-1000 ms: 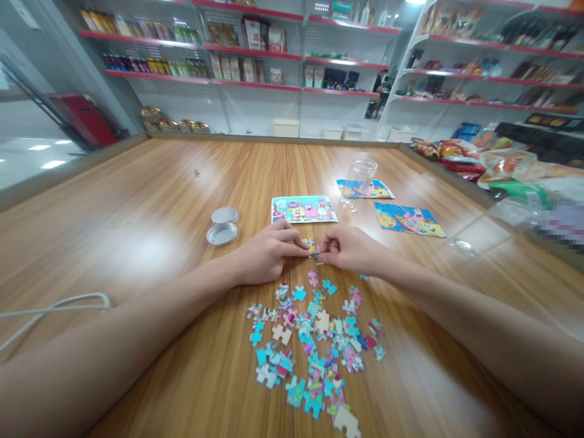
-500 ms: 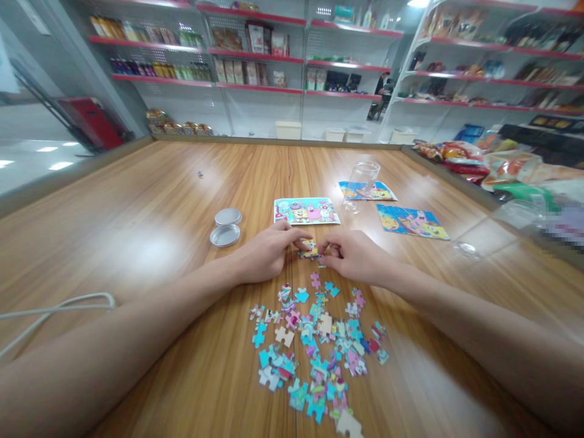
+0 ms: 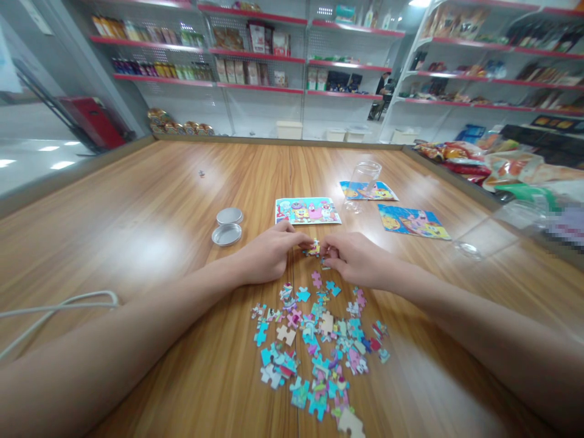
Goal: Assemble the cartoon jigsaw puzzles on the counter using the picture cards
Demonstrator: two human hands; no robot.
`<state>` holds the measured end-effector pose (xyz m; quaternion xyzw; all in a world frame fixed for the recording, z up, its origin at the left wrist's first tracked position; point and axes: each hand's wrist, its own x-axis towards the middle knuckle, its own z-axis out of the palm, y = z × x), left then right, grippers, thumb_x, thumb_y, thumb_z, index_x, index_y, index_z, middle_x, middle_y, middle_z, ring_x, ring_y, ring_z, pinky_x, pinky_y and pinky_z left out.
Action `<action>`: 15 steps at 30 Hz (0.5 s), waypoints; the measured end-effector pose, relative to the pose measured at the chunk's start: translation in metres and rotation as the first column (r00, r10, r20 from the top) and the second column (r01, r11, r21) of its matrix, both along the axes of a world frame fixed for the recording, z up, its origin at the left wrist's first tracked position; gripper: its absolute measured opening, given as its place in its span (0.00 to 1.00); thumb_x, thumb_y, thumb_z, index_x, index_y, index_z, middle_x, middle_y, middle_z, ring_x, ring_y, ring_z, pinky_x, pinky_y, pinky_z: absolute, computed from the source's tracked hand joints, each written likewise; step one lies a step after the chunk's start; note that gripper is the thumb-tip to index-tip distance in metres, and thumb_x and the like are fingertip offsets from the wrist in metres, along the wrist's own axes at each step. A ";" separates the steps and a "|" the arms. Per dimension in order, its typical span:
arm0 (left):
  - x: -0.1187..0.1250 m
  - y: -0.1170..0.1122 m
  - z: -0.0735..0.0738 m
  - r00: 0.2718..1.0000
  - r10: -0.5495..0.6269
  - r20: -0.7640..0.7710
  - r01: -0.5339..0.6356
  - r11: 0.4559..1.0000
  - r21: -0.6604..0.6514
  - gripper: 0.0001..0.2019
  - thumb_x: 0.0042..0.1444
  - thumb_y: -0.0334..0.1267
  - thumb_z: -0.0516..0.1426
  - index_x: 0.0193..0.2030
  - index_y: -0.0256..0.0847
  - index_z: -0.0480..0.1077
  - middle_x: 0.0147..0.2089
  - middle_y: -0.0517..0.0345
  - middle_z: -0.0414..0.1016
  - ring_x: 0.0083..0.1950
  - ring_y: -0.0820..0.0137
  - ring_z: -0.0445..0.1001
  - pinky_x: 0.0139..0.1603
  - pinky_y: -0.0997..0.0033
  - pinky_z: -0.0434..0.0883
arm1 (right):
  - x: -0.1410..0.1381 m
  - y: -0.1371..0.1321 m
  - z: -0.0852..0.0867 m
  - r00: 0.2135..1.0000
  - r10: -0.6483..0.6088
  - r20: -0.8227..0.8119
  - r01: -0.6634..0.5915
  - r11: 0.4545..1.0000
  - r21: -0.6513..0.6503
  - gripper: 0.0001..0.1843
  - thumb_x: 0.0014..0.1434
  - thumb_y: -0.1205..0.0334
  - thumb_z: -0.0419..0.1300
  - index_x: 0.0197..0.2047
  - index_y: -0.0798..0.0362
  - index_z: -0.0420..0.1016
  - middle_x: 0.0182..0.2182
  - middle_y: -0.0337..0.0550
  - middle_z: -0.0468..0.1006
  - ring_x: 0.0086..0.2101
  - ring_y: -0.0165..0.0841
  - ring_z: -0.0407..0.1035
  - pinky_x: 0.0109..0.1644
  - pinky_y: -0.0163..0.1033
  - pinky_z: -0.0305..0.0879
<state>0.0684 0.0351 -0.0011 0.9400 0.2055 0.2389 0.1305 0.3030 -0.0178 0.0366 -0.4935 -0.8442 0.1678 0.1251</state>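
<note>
While round, silvery lids (image 3: pixel 227 235) lie leftward, my left hand (image 3: pixel 271 251) half-bends its fingers (image 3: pixel 298 238) over a small jigsaw patch (image 3: pixel 316 248), flat knobbed pieces (image 3: pixel 326 323) strewn nearer me; my right hand (image 3: pixel 358 258) curls nearly closed beside the patch. I can't tell what either grips. Glossy wood grain streaks the surface (image 3: pixel 255 176) before red-edged shelves (image 3: pixel 258 53).

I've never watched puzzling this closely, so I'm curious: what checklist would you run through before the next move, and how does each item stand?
1. Left hand at the small yellow cluster: ok.
2. Right hand holding a piece: cannot tell; its fingers hide it.
3. Picture card in plain view beyond the hands: ok.
4. Loose puzzle pieces spread out singly: not ok; many overlap.
5. All pieces picture side up: not ok; a few show plain beige.
6. Round metal lids apart from the left hand: ok.
</note>
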 end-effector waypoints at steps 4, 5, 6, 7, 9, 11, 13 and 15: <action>0.001 0.001 -0.003 1.000 -0.005 -0.004 0.005 1.000 0.003 0.32 0.48 0.15 0.50 0.59 0.39 0.69 0.46 0.50 0.72 0.50 0.63 0.70 0.52 0.59 0.75 | 0.002 0.000 0.002 0.999 0.032 0.044 -0.033 0.999 0.004 0.04 0.60 0.68 0.63 0.40 0.56 0.76 0.30 0.41 0.77 0.30 0.31 0.67 0.35 0.36 0.57; 0.001 0.002 -0.003 1.000 -0.007 0.000 0.007 1.000 0.001 0.32 0.48 0.15 0.50 0.59 0.39 0.70 0.46 0.50 0.73 0.50 0.63 0.70 0.52 0.59 0.75 | 0.003 0.000 0.001 0.998 0.028 0.059 -0.028 1.000 0.003 0.03 0.60 0.67 0.64 0.39 0.56 0.76 0.30 0.41 0.77 0.30 0.31 0.67 0.35 0.36 0.57; 0.001 0.002 -0.003 1.000 -0.008 0.003 0.008 1.000 -0.004 0.32 0.48 0.15 0.50 0.59 0.40 0.70 0.46 0.50 0.73 0.51 0.63 0.70 0.53 0.59 0.75 | 0.003 0.001 0.000 0.997 0.018 0.073 -0.018 1.000 0.002 0.02 0.59 0.67 0.64 0.37 0.55 0.76 0.30 0.41 0.77 0.31 0.31 0.68 0.36 0.36 0.57; 0.001 0.002 -0.003 1.000 -0.007 0.006 0.007 1.000 -0.009 0.32 0.48 0.15 0.50 0.59 0.40 0.70 0.46 0.50 0.73 0.51 0.63 0.70 0.53 0.59 0.75 | 0.003 0.001 -0.001 0.997 0.008 0.082 -0.008 1.000 0.000 0.02 0.59 0.67 0.64 0.37 0.56 0.75 0.30 0.42 0.77 0.31 0.32 0.68 0.36 0.37 0.58; 0.001 0.002 -0.003 1.000 -0.007 0.009 0.007 1.000 -0.021 0.32 0.48 0.15 0.50 0.59 0.41 0.70 0.47 0.51 0.74 0.51 0.64 0.70 0.53 0.59 0.75 | 0.002 0.002 -0.003 0.996 -0.002 0.087 0.003 1.000 -0.007 0.02 0.59 0.68 0.64 0.36 0.56 0.75 0.31 0.43 0.77 0.32 0.33 0.69 0.37 0.37 0.58; 0.001 0.002 -0.003 1.000 -0.013 0.015 0.013 0.999 -0.030 0.33 0.48 0.14 0.49 0.60 0.41 0.69 0.48 0.50 0.74 0.51 0.64 0.70 0.53 0.59 0.74 | 0.001 0.002 -0.004 0.997 0.007 0.075 -0.007 1.000 -0.009 0.02 0.58 0.69 0.64 0.36 0.56 0.75 0.31 0.43 0.77 0.33 0.33 0.69 0.37 0.37 0.59; 0.002 0.002 -0.003 1.000 -0.016 0.021 0.017 0.999 -0.037 0.33 0.48 0.14 0.49 0.60 0.40 0.69 0.48 0.50 0.74 0.51 0.64 0.70 0.53 0.59 0.74 | -0.001 0.002 -0.005 0.999 0.015 0.044 -0.015 1.000 0.002 0.02 0.58 0.69 0.64 0.36 0.56 0.75 0.32 0.44 0.77 0.34 0.33 0.69 0.38 0.37 0.59; 0.002 0.001 -0.003 1.000 -0.016 0.019 0.017 0.999 -0.044 0.33 0.48 0.15 0.49 0.60 0.40 0.69 0.47 0.50 0.73 0.51 0.64 0.70 0.53 0.60 0.74 | -0.004 0.001 -0.007 1.000 0.011 0.011 -0.012 0.999 0.032 0.03 0.59 0.68 0.64 0.37 0.56 0.75 0.34 0.44 0.77 0.35 0.33 0.69 0.39 0.37 0.60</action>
